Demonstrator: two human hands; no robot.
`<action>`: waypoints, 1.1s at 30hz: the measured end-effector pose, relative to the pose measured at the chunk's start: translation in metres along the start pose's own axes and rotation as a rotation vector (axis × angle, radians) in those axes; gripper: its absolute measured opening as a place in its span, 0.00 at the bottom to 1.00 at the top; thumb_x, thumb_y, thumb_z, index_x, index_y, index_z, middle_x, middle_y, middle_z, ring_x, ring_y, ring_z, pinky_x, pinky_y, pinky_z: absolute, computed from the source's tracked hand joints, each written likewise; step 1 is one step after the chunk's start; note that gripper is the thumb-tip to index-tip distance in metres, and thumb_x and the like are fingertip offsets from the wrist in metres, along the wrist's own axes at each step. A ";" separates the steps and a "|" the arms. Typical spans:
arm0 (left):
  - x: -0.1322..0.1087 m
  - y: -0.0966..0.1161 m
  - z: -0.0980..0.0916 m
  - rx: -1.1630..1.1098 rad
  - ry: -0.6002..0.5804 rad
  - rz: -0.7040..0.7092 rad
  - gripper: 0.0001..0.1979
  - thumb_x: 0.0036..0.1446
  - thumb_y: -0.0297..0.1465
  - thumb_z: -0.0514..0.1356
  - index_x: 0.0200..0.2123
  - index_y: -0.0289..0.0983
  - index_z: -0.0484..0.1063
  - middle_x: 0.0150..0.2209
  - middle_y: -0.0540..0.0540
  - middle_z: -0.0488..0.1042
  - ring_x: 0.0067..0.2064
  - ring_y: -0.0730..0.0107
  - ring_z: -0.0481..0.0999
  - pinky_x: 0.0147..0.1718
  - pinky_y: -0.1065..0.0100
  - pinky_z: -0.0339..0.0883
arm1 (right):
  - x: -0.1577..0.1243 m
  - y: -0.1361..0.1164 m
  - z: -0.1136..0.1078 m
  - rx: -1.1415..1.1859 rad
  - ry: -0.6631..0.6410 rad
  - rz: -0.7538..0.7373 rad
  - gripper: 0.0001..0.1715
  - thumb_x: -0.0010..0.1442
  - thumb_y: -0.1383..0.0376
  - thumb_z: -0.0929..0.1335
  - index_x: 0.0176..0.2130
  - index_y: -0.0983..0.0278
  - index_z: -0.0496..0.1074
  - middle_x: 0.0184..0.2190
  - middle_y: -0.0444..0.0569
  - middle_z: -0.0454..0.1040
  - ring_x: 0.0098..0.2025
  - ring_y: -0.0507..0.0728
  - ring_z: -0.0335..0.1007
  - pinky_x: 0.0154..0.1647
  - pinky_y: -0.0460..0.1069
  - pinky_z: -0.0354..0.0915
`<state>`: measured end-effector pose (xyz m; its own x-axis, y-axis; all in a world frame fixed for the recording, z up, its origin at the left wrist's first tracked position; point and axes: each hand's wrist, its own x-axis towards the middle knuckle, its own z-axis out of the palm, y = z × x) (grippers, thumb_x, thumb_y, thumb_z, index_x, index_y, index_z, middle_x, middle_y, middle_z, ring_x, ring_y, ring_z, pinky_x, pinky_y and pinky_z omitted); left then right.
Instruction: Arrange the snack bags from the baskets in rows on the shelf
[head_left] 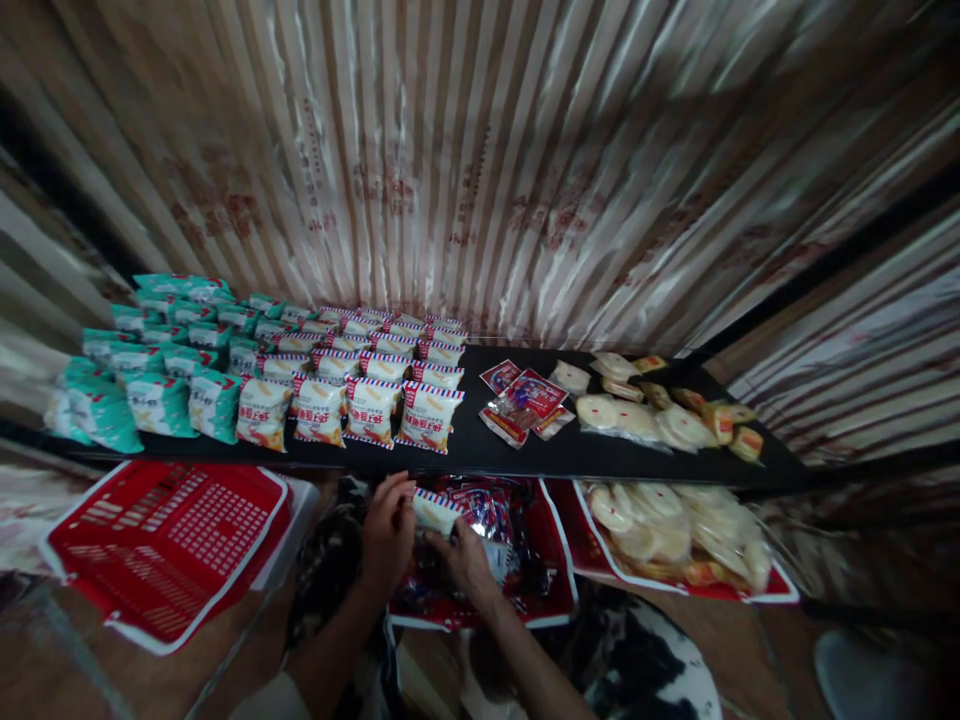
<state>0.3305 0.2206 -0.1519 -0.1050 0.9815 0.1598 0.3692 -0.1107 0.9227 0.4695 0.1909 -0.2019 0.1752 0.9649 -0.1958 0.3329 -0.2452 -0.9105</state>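
Note:
My left hand (388, 527) and my right hand (465, 557) reach down into a red basket (555, 590) below the black shelf (480, 445). Both close around a white snack packet (437, 511) with a red, white and blue striped edge. Under it in the basket lie dark red and blue shiny packets (491, 515). On the shelf just above stand rows of the same white and orange striped packets (375, 385).
Teal packets (161, 360) fill the shelf's left part. Red packets (525, 400) and clear-wrapped round cakes (645, 415) lie on its right. An empty red basket (169, 545) leans at the left; another basket of wrapped cakes (675, 535) stands at the right. Striped plastic sheeting hangs behind.

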 end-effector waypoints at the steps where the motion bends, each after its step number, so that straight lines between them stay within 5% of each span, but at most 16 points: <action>1: -0.001 -0.002 -0.001 0.041 0.035 -0.022 0.14 0.54 0.28 0.49 0.39 0.37 0.73 0.49 0.41 0.71 0.53 0.62 0.70 0.55 0.55 0.62 | -0.005 0.001 -0.008 0.005 0.012 -0.001 0.17 0.48 0.56 0.69 0.38 0.62 0.73 0.35 0.50 0.79 0.37 0.60 0.74 0.40 0.53 0.69; 7: -0.008 -0.013 0.000 0.101 -0.014 -0.070 0.17 0.54 0.27 0.50 0.46 0.35 0.70 0.52 0.39 0.68 0.55 0.60 0.68 0.55 0.54 0.63 | -0.012 -0.029 -0.034 0.158 0.102 -0.022 0.23 0.47 0.53 0.70 0.42 0.61 0.72 0.39 0.50 0.79 0.42 0.62 0.74 0.46 0.55 0.68; 13: -0.001 -0.002 -0.002 -0.039 -0.119 -0.008 0.24 0.57 0.33 0.52 0.56 0.37 0.59 0.53 0.37 0.66 0.51 0.62 0.71 0.36 0.66 0.74 | 0.010 -0.075 -0.020 0.319 0.100 -0.137 0.23 0.49 0.54 0.70 0.44 0.62 0.71 0.41 0.50 0.78 0.43 0.61 0.73 0.47 0.55 0.68; 19: 0.027 0.014 -0.003 0.109 -0.033 0.124 0.27 0.58 0.33 0.52 0.60 0.36 0.53 0.57 0.36 0.63 0.57 0.59 0.65 0.45 0.61 0.71 | 0.047 -0.093 -0.007 0.247 0.145 -0.261 0.25 0.51 0.58 0.69 0.48 0.63 0.68 0.47 0.52 0.74 0.48 0.60 0.70 0.51 0.53 0.65; 25: 0.042 0.011 0.005 0.239 0.083 0.233 0.29 0.60 0.37 0.52 0.62 0.39 0.48 0.61 0.36 0.57 0.61 0.55 0.59 0.50 0.55 0.68 | 0.063 -0.090 -0.002 0.132 0.192 -0.241 0.26 0.51 0.58 0.69 0.49 0.63 0.64 0.44 0.51 0.75 0.44 0.59 0.72 0.44 0.51 0.67; 30: 0.047 0.001 0.020 0.289 0.072 0.202 0.31 0.61 0.36 0.51 0.64 0.38 0.43 0.62 0.35 0.56 0.62 0.54 0.58 0.50 0.55 0.67 | 0.068 -0.088 -0.007 -0.051 0.303 -0.297 0.21 0.51 0.56 0.70 0.43 0.63 0.68 0.40 0.51 0.74 0.43 0.60 0.69 0.45 0.53 0.65; 33: 0.048 0.000 0.028 0.319 0.049 0.208 0.32 0.60 0.35 0.51 0.65 0.36 0.41 0.62 0.34 0.56 0.63 0.54 0.57 0.52 0.55 0.65 | 0.067 -0.090 -0.012 -0.041 0.260 -0.307 0.21 0.52 0.55 0.69 0.43 0.63 0.69 0.39 0.51 0.73 0.42 0.59 0.69 0.43 0.52 0.66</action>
<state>0.3515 0.2723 -0.1539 -0.0388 0.9339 0.3555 0.6554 -0.2448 0.7145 0.4622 0.2763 -0.1288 0.2890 0.9390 0.1864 0.4416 0.0420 -0.8962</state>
